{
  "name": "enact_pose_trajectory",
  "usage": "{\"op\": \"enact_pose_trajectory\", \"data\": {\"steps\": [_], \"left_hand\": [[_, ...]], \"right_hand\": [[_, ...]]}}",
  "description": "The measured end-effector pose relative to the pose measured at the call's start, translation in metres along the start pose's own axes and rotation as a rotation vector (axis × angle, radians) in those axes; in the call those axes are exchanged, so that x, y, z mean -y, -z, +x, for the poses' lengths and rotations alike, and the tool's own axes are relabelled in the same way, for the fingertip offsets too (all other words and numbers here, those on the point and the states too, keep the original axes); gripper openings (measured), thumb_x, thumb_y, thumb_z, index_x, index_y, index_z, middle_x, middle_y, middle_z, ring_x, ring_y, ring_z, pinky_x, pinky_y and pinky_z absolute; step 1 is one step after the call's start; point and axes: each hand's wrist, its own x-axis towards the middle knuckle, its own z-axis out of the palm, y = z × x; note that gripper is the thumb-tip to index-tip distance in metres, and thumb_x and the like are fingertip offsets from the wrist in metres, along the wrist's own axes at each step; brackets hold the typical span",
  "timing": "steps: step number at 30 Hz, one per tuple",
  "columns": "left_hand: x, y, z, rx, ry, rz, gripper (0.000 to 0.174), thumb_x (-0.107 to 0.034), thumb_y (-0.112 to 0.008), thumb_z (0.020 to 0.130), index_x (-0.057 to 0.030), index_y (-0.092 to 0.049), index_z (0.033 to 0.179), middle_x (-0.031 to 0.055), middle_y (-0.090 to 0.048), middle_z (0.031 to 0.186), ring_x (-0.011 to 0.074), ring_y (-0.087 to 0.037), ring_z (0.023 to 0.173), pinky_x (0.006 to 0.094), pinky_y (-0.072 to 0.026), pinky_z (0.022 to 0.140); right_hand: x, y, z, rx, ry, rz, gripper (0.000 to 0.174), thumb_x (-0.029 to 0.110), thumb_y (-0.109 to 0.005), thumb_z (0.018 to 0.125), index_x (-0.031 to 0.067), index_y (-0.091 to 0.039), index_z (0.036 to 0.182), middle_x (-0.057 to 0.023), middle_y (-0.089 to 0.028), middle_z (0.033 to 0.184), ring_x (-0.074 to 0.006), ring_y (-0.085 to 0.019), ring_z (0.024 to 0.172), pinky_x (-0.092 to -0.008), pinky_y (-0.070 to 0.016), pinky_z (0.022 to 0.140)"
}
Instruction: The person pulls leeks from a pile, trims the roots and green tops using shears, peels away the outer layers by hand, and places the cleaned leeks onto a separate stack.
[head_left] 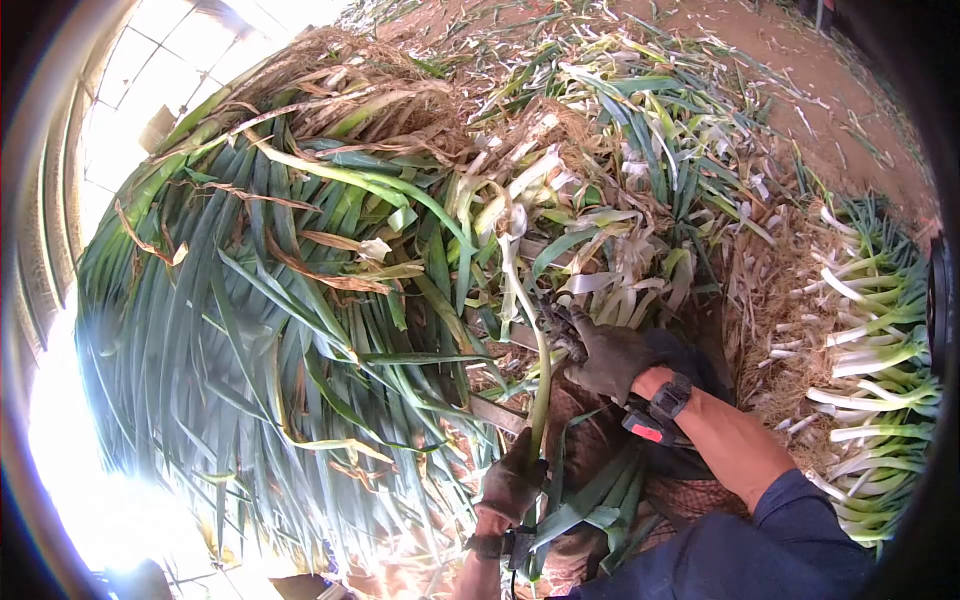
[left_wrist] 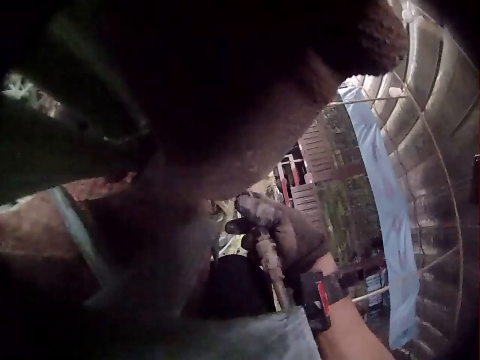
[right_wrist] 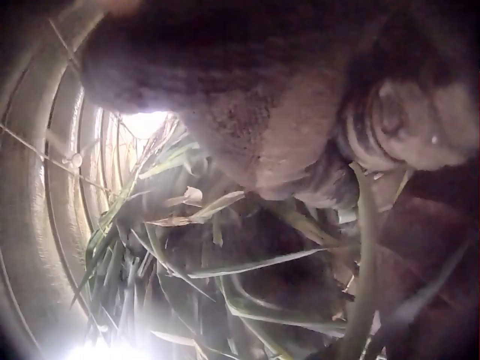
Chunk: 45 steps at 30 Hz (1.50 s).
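A single leek [head_left: 519, 287] stands tilted in front of the person, its pale stalk up and its green leaves low over the lap. The gloved left hand [head_left: 513, 482] grips it near where white turns to green. Higher on the stalk, the gloved right hand [head_left: 606, 358] has curled fingers, with the fingertips right at the leek. In the right wrist view the stalk [right_wrist: 365, 247] runs up to these fingers [right_wrist: 409, 124]. The left wrist view shows the right hand [left_wrist: 289, 232] from below, while the left glove [left_wrist: 247, 112] darkens much of that picture.
A big heap of leeks [head_left: 210, 290] with long green leaves fills the left, roots at its top. Stripped leaves [head_left: 640, 170] pile up ahead. On the right lies a row of cleaned leeks [head_left: 870, 360], beside loose roots and trimmings [head_left: 765, 340]. Bare soil [head_left: 790, 90] shows beyond.
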Motion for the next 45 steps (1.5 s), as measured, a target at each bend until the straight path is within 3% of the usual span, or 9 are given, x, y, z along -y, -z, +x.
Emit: {"op": "enact_pose_trajectory", "data": {"steps": [19, 23, 25, 28, 32, 34, 36, 39, 45], "left_hand": [[-0.049, 0.038, -0.032, 0.027, 0.041, -0.311, 0.059, -0.027, -0.067, 0.085, -0.008, -0.054, 0.139, 0.0202, -0.069, 0.115, 0.0361, -0.069, 0.1, 0.0409, -0.056, 0.082], [-0.082, 0.038, -0.056, 0.033, -0.064, -0.367, 0.053, -0.03, -0.069, 0.084, -0.0127, -0.061, 0.134, 0.0169, -0.072, 0.103, 0.0364, -0.07, 0.095, 0.0409, -0.0547, 0.081], [-0.094, 0.047, -0.063, 0.065, -0.156, -0.313, 0.034, -0.013, -0.076, 0.084, -0.0022, -0.068, 0.115, 0.0108, -0.072, 0.104, 0.0254, -0.069, 0.088, 0.0371, -0.055, 0.08], [-0.079, 0.079, -0.05, 0.075, 0.175, -0.603, 0.046, -0.017, -0.075, 0.085, -0.004, -0.061, 0.127, 0.0169, -0.067, 0.118, 0.0329, -0.066, 0.107, 0.0403, -0.0505, 0.094], [-0.055, 0.229, -0.007, -0.685, 0.008, 0.472, 0.053, -0.013, -0.074, 0.084, -0.0043, -0.057, 0.133, 0.0176, -0.063, 0.131, 0.0346, -0.061, 0.119, 0.0425, -0.0479, 0.101], [-0.066, 0.282, 0.012, -1.031, 0.079, 0.272, 0.039, -0.011, -0.072, 0.086, -0.0017, -0.065, 0.123, 0.0178, -0.068, 0.116, 0.0337, -0.067, 0.102, 0.0402, -0.0544, 0.089], [-0.072, 0.31, 0.036, -0.97, -0.003, -0.223, 0.032, -0.008, -0.067, 0.09, 0.0043, -0.065, 0.12, 0.0129, -0.072, 0.108, 0.021, -0.069, 0.099, 0.0321, -0.0553, 0.084], [-0.079, 0.326, 0.101, -0.67, 0.071, -0.56, 0.036, -0.015, -0.066, 0.094, 0.0042, -0.064, 0.124, 0.0121, -0.07, 0.112, 0.019, -0.068, 0.097, 0.0322, -0.0563, 0.082], [0.01, 0.31, 0.29, -0.623, 0.025, -0.789, 0.036, -0.032, -0.063, 0.098, -0.0032, -0.066, 0.12, 0.008, -0.069, 0.111, 0.0215, -0.068, 0.088, 0.0336, -0.0576, 0.075]], "right_hand": [[0.012, 0.011, -0.017, 0.115, 0.055, 0.077, 0.093, 0.042, -0.068, 0.079, 0.0024, -0.026, 0.151, -0.0227, -0.07, 0.093, -0.0441, -0.067, 0.085, -0.0509, -0.053, 0.077], [0.021, 0.035, -0.035, 0.24, 0.006, 0.113, 0.098, 0.039, -0.071, 0.079, 0.0025, -0.021, 0.154, -0.028, -0.067, 0.107, -0.0447, -0.065, 0.099, -0.0498, -0.0508, 0.088], [0.008, 0.035, -0.032, 0.082, -0.068, 0.176, 0.102, 0.041, -0.074, 0.078, 0.004, -0.019, 0.156, -0.0326, -0.063, 0.114, -0.0456, -0.062, 0.108, -0.0492, -0.0492, 0.094], [-0.011, 0.024, -0.024, -0.107, -0.085, 0.223, 0.105, 0.045, -0.077, 0.075, 0.0051, -0.022, 0.155, -0.0339, -0.064, 0.111, -0.0457, -0.064, 0.104, -0.0491, -0.0508, 0.091], [0.015, 0.037, -0.043, 0.053, -0.063, 0.125, 0.099, 0.04, -0.077, 0.076, 0.0042, -0.027, 0.153, -0.029, -0.068, 0.097, -0.0462, -0.068, 0.088, -0.049, -0.0554, 0.079], [0.012, 0.02, -0.05, -0.077, 0.085, 0.169, 0.078, 0.037, -0.079, 0.073, 0.0038, -0.047, 0.135, -0.0242, -0.068, 0.096, -0.0427, -0.066, 0.088, -0.0499, -0.0533, 0.077], [-0.003, -0.028, -0.046, -0.466, 0.357, 0.07, 0.055, 0.034, -0.082, 0.066, 0.0035, -0.063, 0.108, -0.0198, -0.066, 0.087, -0.0401, -0.064, 0.084, -0.0503, -0.0504, 0.074], [0.029, 0.002, -0.068, -0.12, 0.221, 0.02, 0.081, 0.038, -0.075, 0.076, 0.0028, -0.045, 0.142, -0.0245, -0.063, 0.12, -0.0367, -0.051, 0.127, -0.0477, -0.0416, 0.106], [0.032, 0.026, -0.098, 0.117, 0.084, 0.219, 0.087, 0.043, -0.076, 0.076, 0.0022, -0.041, 0.144, -0.0286, -0.066, 0.106, -0.044, -0.065, 0.097, -0.0496, -0.0516, 0.088]]}}
